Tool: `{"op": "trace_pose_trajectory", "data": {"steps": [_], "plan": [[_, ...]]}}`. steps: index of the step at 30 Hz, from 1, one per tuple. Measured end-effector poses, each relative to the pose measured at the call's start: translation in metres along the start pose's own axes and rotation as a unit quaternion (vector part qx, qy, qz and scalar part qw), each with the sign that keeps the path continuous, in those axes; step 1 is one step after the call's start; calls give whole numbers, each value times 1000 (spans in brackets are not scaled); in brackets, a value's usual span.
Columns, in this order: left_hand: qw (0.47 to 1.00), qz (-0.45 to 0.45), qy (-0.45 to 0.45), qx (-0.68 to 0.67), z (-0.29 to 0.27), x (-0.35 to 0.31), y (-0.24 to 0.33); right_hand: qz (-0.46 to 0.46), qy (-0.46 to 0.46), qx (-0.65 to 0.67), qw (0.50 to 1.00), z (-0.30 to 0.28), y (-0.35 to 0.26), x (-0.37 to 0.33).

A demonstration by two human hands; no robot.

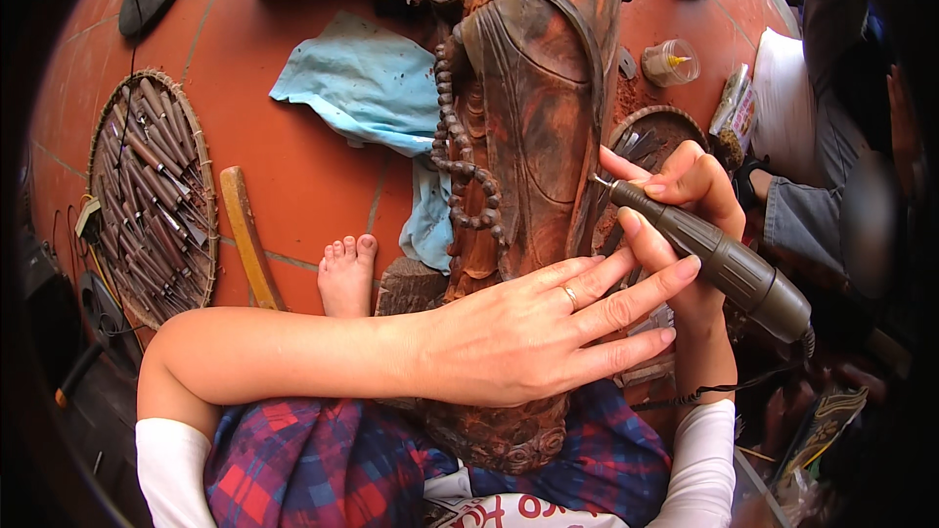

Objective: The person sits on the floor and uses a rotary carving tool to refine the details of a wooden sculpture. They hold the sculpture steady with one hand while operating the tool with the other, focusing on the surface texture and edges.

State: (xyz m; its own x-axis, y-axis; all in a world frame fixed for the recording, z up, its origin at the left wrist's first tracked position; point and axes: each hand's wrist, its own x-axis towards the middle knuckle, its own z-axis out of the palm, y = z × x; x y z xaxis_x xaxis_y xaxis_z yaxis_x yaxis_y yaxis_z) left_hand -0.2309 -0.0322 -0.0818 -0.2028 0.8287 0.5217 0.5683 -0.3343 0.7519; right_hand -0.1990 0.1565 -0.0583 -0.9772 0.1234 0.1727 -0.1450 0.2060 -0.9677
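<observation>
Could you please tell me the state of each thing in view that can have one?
Carving: surface cut into folds.
Rotary tool: gripped in the right hand, tip at the carving; whether running, cannot tell.
Left hand: palm down, fingers spread.
Round basket: filled with handled tools.
Blue cloth: rumpled.
Clear jar: open or closed, cannot tell.

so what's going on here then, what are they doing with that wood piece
A person is at close work on a dark carved wooden piece in front of them. The right hand has a dark pen-shaped powered tool in its grip, tip at the carving's right side; whether it touches is hard to tell. The left hand lies across the carving's lower part, fingers spread. A blue cloth and a basket of hand tools lie to the left.
</observation>
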Motion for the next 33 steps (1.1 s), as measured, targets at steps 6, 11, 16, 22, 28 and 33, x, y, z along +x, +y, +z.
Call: {"op": "trace_pose_trajectory", "data": {"steps": [6,11,16,22,28,33], "plan": [[1000,4,13,10,1,2,-3,12,18,5,1000,3,-2,3],[1000,-4,7,10,2,-1,-2,2,2,7,1000,2,3,1],[1000,-1,-6,-10,1,-1,3,-26,-34,-31,999,-6,1,-1],[1000,7,-16,-13,2,-5,8,-19,-36,-41,998,-5,1,-10],[1000,9,-21,-21,4,-9,11,-19,-43,-46,998,-3,0,-16],[999,7,-27,-16,2,-11,15,-32,-50,-65,996,-2,-2,-18]]}}
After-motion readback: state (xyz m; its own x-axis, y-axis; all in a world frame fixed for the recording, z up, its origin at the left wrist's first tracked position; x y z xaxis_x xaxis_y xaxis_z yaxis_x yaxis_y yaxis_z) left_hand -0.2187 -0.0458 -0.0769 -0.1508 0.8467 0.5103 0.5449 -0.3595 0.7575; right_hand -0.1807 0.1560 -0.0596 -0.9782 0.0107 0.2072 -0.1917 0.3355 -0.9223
